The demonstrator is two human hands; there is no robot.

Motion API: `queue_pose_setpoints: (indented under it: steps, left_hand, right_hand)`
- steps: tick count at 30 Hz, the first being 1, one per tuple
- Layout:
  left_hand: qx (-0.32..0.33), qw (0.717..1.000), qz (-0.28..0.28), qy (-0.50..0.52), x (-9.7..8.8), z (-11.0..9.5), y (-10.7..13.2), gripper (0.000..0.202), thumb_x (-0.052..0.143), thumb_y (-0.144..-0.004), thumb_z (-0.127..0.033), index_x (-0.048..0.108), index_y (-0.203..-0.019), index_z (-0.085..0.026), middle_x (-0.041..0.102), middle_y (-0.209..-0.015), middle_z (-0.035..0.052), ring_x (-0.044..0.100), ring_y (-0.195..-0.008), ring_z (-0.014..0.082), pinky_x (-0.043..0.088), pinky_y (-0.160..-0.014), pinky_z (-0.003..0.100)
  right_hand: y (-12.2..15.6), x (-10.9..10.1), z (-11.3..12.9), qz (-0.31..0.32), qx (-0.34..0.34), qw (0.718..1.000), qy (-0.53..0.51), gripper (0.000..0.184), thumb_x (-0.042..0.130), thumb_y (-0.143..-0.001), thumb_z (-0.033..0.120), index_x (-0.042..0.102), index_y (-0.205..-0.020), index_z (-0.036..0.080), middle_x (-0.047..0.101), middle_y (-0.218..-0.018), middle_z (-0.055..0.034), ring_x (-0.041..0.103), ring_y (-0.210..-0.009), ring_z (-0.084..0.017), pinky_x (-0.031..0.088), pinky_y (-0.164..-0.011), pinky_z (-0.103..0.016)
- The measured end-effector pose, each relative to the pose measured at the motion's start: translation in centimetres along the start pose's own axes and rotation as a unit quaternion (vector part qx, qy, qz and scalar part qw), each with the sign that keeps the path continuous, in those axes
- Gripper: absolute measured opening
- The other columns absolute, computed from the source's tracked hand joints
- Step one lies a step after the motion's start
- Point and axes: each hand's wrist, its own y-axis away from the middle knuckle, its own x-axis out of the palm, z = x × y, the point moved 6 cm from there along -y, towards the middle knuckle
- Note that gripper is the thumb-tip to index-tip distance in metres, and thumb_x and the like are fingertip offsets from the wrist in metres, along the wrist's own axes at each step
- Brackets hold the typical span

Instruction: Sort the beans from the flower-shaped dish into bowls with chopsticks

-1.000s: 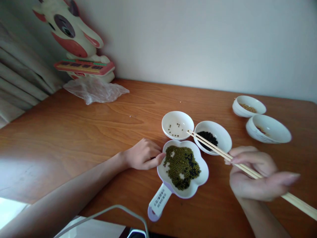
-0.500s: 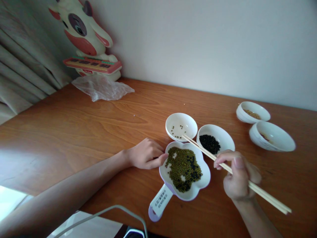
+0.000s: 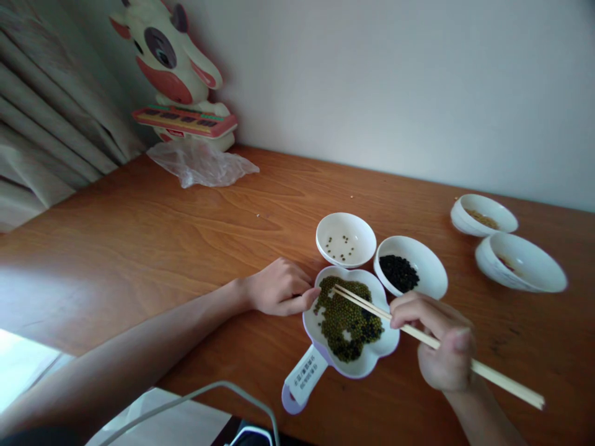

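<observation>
Over the dish (image 3: 369, 354), your R hand (image 3: 444, 362) grips chopsticks (image 3: 421, 336); beans (image 3: 341, 316) may slip b/c tips are thin. L hand (image 3: 279, 288) touches dish, fingers curled, grip unclear.

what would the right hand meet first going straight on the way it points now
Probably the mung beans in the flower-shaped dish, through the chopsticks in the right hand; whether their tips touch is unclear.
</observation>
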Motion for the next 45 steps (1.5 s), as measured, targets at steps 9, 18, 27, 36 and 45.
queue_pose_setpoints:
  steps: [9, 18, 27, 36, 45]
  left_hand:
    - [-0.007, 1.0, 0.011, -0.008, 0.2, 0.2, 0.1, 0.045, 0.04, -0.108, -0.028, 0.048, -0.065, -0.018, 0.062, -0.065, 0.0045, 0.055, -0.059, 0.0131, 0.035, -0.057, 0.031]
    - [-0.001, 1.0, 0.0, 0.002, 0.0, 0.0, 0.0, 0.045, 0.041, -0.108, -0.027, 0.048, -0.064, -0.018, 0.062, -0.065, 0.0042, 0.055, -0.058, 0.0126, 0.035, -0.056, 0.029]
    - [-0.006, 1.0, 0.016, -0.009, 0.4, 0.3, 0.2, 0.043, 0.04, -0.108, -0.027, 0.05, -0.066, -0.018, 0.063, -0.067, 0.0043, 0.057, -0.061, 0.013, 0.035, -0.058, 0.031]
    - [-0.003, 1.0, 0.008, -0.007, 0.2, 0.1, 0.1, 0.045, 0.04, -0.108, -0.027, 0.05, -0.065, -0.018, 0.063, -0.066, 0.0043, 0.056, -0.06, 0.0127, 0.035, -0.057, 0.03]
    - [-0.002, 1.0, 0.008, -0.007, 0.2, 0.1, 0.2, 0.044, 0.041, -0.108, -0.027, 0.05, -0.065, -0.018, 0.063, -0.066, 0.0041, 0.056, -0.059, 0.0128, 0.035, -0.057, 0.03]
  right_hand:
    - [-0.3, 0.0, -0.1, 0.0, 0.032, 0.999, -0.002, 0.075, 0.016, -0.102, 0.07, 0.068, -0.076, 0.022, 0.065, -0.071, -0.0059, 0.061, -0.066, -0.021, 0.045, -0.064, -0.037]
    - [0.3, 0.1, -0.5, -0.006, 0.026, 1.0, -0.014, 0.063, 0.022, -0.108, 0.049, 0.072, -0.081, 0.021, 0.069, -0.075, -0.0072, 0.065, -0.07, -0.022, 0.047, -0.064, -0.036]
    - [0.5, -0.2, -0.6, -0.042, 0.015, 0.998, -0.034, 0.06, 0.026, -0.109, 0.042, 0.074, -0.079, 0.022, 0.068, -0.071, -0.0052, 0.063, -0.067, -0.02, 0.046, -0.062, -0.034]
    - [0.0, -0.5, 0.0, -0.067, 0.05, 0.996, -0.029, 0.069, 0.027, -0.104, 0.062, 0.073, -0.069, 0.024, 0.067, -0.063, -0.0061, 0.06, -0.06, -0.02, 0.044, -0.056, -0.034]
    - [0.4, -0.4, -1.2, -0.026, 0.104, 0.994, -0.018, 0.075, 0.018, -0.103, 0.066, 0.071, -0.073, 0.023, 0.065, -0.066, -0.0049, 0.057, -0.059, -0.017, 0.043, -0.056, -0.032]
